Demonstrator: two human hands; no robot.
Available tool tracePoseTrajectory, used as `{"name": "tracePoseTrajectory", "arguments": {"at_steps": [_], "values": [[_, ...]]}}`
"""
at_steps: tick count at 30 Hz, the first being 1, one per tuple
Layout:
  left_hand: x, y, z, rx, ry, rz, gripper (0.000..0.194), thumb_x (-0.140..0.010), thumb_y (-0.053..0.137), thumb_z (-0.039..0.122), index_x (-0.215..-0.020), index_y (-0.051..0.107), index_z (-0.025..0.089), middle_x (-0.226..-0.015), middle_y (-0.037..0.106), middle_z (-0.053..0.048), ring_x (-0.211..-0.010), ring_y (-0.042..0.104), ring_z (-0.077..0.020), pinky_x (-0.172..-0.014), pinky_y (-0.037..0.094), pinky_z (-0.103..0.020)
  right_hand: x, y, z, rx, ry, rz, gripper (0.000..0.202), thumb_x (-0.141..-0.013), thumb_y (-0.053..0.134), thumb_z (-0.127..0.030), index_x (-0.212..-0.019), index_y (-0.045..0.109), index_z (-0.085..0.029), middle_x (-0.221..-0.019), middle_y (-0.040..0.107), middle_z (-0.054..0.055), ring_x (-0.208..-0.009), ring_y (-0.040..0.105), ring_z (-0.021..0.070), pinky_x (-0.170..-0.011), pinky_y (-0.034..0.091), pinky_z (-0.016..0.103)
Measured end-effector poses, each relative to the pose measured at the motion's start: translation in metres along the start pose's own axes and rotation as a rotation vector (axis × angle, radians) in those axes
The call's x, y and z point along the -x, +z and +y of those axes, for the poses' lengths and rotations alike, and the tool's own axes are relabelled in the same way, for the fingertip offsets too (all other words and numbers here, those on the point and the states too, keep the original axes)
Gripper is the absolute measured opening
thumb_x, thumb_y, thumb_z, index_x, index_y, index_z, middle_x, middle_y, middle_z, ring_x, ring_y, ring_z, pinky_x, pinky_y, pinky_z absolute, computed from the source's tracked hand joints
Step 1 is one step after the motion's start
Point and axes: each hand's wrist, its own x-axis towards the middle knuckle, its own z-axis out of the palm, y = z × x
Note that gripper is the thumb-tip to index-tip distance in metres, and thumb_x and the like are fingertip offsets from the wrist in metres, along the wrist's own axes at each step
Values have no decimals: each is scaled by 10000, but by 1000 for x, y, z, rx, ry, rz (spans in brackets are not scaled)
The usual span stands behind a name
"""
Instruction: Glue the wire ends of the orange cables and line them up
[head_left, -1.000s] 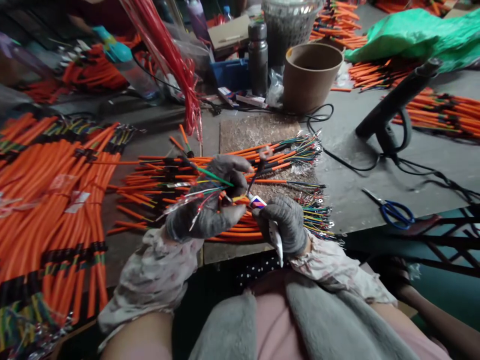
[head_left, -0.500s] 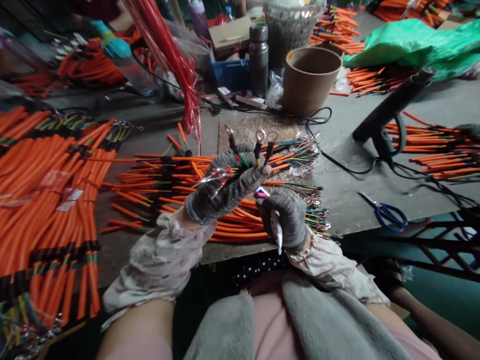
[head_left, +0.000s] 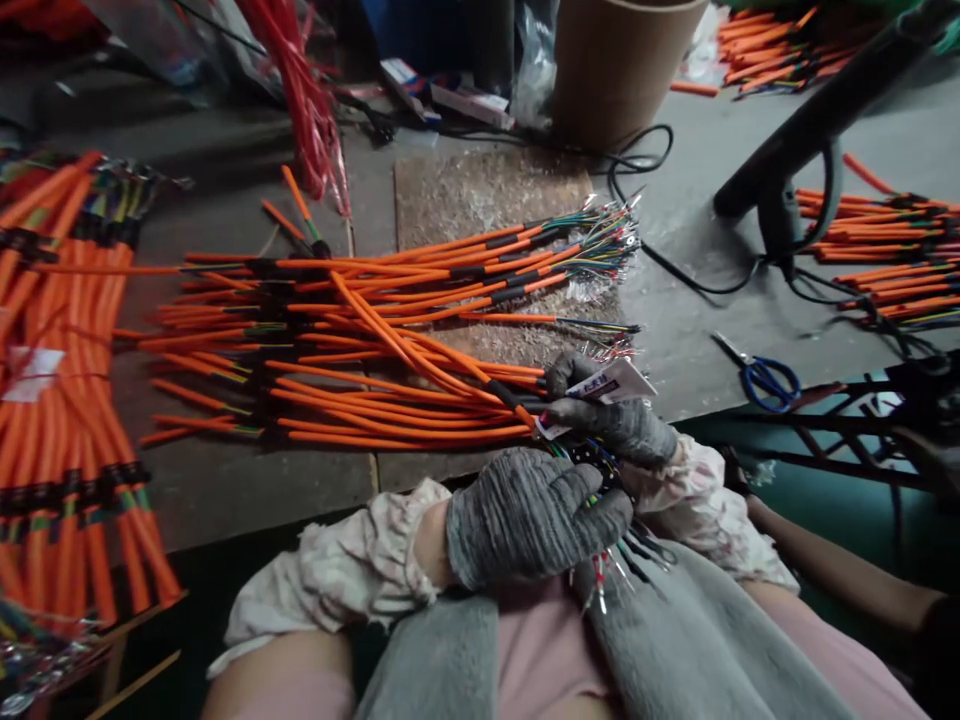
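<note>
My left hand (head_left: 536,515), in a grey knit glove, is closed around the thin coloured wires of an orange cable, whose ringed and red-tipped ends (head_left: 600,580) hang out past the fingers over my lap. Just above and to the right, my right hand (head_left: 619,425), gloved too, pinches a small white tube with dark print (head_left: 616,382). Its fingers are beside the black sleeve (head_left: 511,400) where the orange cable ends. Many more orange cables (head_left: 405,405) lie side by side across the table, bare wire ends (head_left: 611,240) to the right.
Blue-handled scissors (head_left: 769,382) lie at the table's right edge. Behind them stands a black heat gun (head_left: 780,200) with its cord. A brown bucket (head_left: 622,70), a speckled board (head_left: 487,190), red strips (head_left: 300,110) and a large orange cable pile (head_left: 67,400) surround the work.
The view has tilted down. My left hand has moved lower and right with the wires, which now point down instead of up. My right hand has turned and moved up beside the cable's end.
</note>
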Motion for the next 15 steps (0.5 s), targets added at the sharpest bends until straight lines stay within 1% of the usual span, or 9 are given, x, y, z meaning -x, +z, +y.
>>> {"name": "tracePoseTrajectory", "arguments": {"at_steps": [4,7,9,11,12,13,14,15], "values": [[-2,-3,-2,-8,-6,18,177,-975,591,140,-1108,706,155,-908,752,-35,-730,675,-181,-528,448,-340,-4,4,1,47,-63,8,451,-755,932,-451,-788,554,-207,-668,647,-45,-551,592,111,-494,453,210],[-4,-3,-2,-7,-4,55,173,-982,584,141,-1092,717,150,-894,760,-34,-706,674,-181,-523,446,-343,-3,6,1,40,-40,35,438,-771,919,-459,-817,564,-208,-666,632,-49,-552,586,115,-485,443,214],[-5,-4,-1,1,-7,86,156,-984,601,142,-1082,723,147,-887,765,-37,-710,689,-174,-535,465,-325,-2,1,4,24,-36,42,415,-799,902,-442,-824,559,-208,-673,626,-52,-556,589,112,-489,445,212],[-4,-7,-1,80,-35,102,150,-989,619,146,-1095,723,162,-923,782,-39,-755,724,-167,-568,514,-294,1,-8,8,59,-66,16,375,-829,880,-427,-834,574,-211,-695,637,-48,-573,609,116,-504,467,217],[-2,-9,-3,156,-66,100,176,-995,621,152,-1137,720,180,-982,795,-43,-805,747,-169,-607,557,-283,4,-13,9,110,-83,-16,338,-842,869,-427,-877,609,-214,-735,666,-35,-616,643,130,-536,504,231],[0,-11,-6,235,-102,101,233,-1003,617,161,-1214,707,206,-1061,802,-48,-881,766,-180,-673,602,-284,7,-18,10,177,-103,-50,314,-853,858,-438,-955,655,-221,-811,709,-10,-701,692,156,-597,556,262],[4,-13,-12,300,-150,122,318,-1013,605,167,-1314,673,241,-1145,797,-53,-975,773,-197,-762,639,-301,13,-22,10,245,-128,-75,338,-858,851,-459,-1052,691,-233,-915,746,22,-820,733,194,-684,604,309],[9,-15,-21,329,-212,171,408,-1020,587,162,-1409,620,278,-1216,782,-58,-1070,764,-213,-860,655,-331,19,-24,9,306,-154,-91,401,-852,850,-487,-1142,709,-248,-1024,765,51,-951,748,236,-784,631,366]]}}
